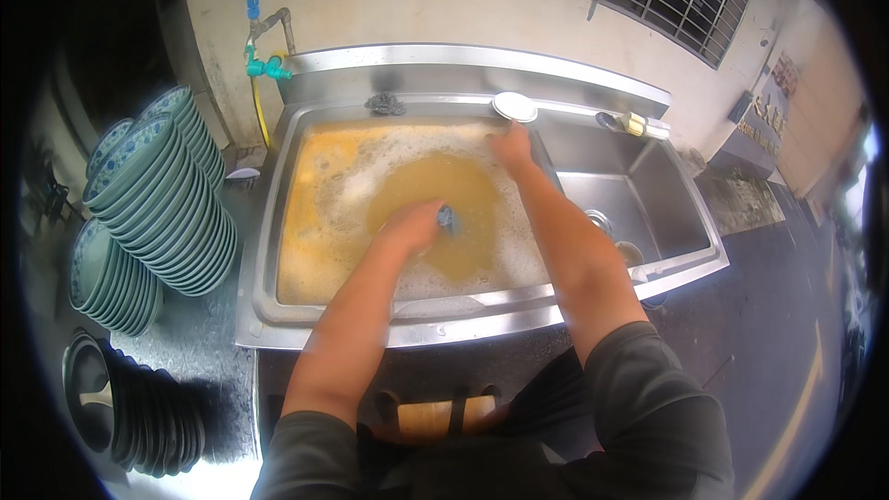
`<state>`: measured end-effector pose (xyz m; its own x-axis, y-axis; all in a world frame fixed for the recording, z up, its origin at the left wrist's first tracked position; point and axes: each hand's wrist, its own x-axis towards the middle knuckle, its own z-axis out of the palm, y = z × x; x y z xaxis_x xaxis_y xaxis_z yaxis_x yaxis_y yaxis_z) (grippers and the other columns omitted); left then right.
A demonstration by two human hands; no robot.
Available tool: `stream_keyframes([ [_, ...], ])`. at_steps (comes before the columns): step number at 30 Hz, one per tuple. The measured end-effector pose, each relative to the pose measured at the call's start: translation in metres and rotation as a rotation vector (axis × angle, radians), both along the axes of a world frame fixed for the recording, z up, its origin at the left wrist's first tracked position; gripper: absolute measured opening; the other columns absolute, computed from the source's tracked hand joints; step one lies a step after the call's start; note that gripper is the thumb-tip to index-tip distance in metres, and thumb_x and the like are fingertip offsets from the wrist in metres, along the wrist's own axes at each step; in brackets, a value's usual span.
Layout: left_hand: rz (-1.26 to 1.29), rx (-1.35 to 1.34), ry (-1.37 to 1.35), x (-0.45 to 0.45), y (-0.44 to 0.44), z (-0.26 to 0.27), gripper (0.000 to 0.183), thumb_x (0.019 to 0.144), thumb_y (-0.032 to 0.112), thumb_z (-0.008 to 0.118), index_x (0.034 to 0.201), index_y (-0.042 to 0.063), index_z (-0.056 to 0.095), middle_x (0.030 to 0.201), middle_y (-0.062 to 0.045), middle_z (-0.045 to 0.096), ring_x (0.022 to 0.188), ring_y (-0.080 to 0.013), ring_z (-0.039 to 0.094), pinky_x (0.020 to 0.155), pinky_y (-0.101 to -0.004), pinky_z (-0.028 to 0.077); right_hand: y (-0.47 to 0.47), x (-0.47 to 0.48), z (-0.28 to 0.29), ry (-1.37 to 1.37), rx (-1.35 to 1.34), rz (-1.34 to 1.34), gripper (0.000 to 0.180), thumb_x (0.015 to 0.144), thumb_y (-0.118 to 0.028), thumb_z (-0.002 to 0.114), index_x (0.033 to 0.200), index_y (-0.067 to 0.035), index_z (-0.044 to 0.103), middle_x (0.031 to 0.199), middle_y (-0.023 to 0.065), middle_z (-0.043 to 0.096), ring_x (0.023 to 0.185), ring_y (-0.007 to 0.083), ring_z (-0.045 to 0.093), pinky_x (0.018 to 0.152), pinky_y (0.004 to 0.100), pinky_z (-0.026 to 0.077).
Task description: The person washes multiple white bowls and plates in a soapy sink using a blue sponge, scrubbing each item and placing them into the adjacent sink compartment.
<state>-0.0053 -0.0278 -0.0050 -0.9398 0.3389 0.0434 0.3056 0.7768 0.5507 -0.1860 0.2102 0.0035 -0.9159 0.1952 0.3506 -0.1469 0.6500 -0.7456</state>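
My left hand [411,226] is over the middle of the large sink basin [267,278], at the surface of cloudy, foamy water [326,222]. Its fingers are closed on a bluish patterned piece [445,217], partly under water; whether it is a dish or a utensil I cannot tell. At the basin's back right corner, my right hand [512,147] touches the near edge of a small white dish [515,107] on the rim. Whether its fingers grip the dish is unclear. A dark scouring pad [385,103] lies on the back rim.
Tall stacks of green-white bowls [163,201] and a stack of black bowls [149,417] stand at left. Behind them is a green-handled tap [267,68]. The smaller basin [604,187] at right holds a round object [629,253]; brushes [642,126] lie on its back rim.
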Motion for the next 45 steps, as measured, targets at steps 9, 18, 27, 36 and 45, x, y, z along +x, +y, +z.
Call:
stream_keyframes([
  [9,0.177,-0.047,-0.094,-0.006,-0.003,-0.002,0.05,0.09,0.028,0.067,0.135,0.01,0.056,0.123,-0.021,0.067,0.113,-0.0375,0.064,0.094,-0.0457,0.052,-0.057,0.103,0.014,-0.323,0.063,0.491,0.047,0.084,-0.034,0.075,0.12,-0.005,0.067,0.119,0.024,0.068,0.114,0.0404,0.063,0.098,0.0439,0.05],
  [18,-0.004,-0.065,-0.302,-0.012,-0.029,-0.034,0.063,0.083,0.031,0.068,0.136,0.001,0.054,0.124,-0.026,0.066,0.109,-0.0367,0.066,0.086,-0.046,0.054,-0.071,0.165,-0.017,-0.226,0.554,0.644,0.049,0.085,-0.035,0.071,0.125,-0.008,0.068,0.126,0.0216,0.066,0.12,0.0375,0.06,0.102,0.0442,0.049],
  [27,0.1,0.064,-0.166,-0.053,-0.052,-0.117,0.048,0.081,0.006,0.06,0.129,-0.001,0.062,0.125,-0.028,0.065,0.115,-0.0364,0.064,0.094,-0.0444,0.051,-0.075,0.136,-0.058,-0.359,0.879,0.452,0.033,0.092,-0.02,0.06,0.118,-0.004,0.071,0.125,0.0167,0.068,0.117,0.033,0.065,0.096,0.0447,0.053],
  [36,0.112,-0.158,-0.109,-0.049,-0.039,-0.117,0.047,0.087,0.011,0.061,0.133,0.002,0.061,0.131,-0.025,0.063,0.123,-0.0354,0.059,0.103,-0.0434,0.046,-0.074,0.16,-0.033,-0.281,0.741,0.302,0.032,0.093,-0.018,0.06,0.122,-0.01,0.07,0.128,0.0161,0.066,0.117,0.034,0.066,0.096,0.0443,0.055],
  [45,0.251,0.098,-0.216,-0.044,-0.062,-0.129,0.049,0.094,0.017,0.056,0.141,0.003,0.053,0.14,-0.026,0.056,0.131,-0.037,0.054,0.109,-0.0438,0.041,-0.069,0.144,-0.038,-0.175,0.609,0.43,0.032,0.087,-0.024,0.066,0.116,-0.012,0.069,0.111,0.0175,0.071,0.107,0.0335,0.068,0.089,0.0457,0.055],
])
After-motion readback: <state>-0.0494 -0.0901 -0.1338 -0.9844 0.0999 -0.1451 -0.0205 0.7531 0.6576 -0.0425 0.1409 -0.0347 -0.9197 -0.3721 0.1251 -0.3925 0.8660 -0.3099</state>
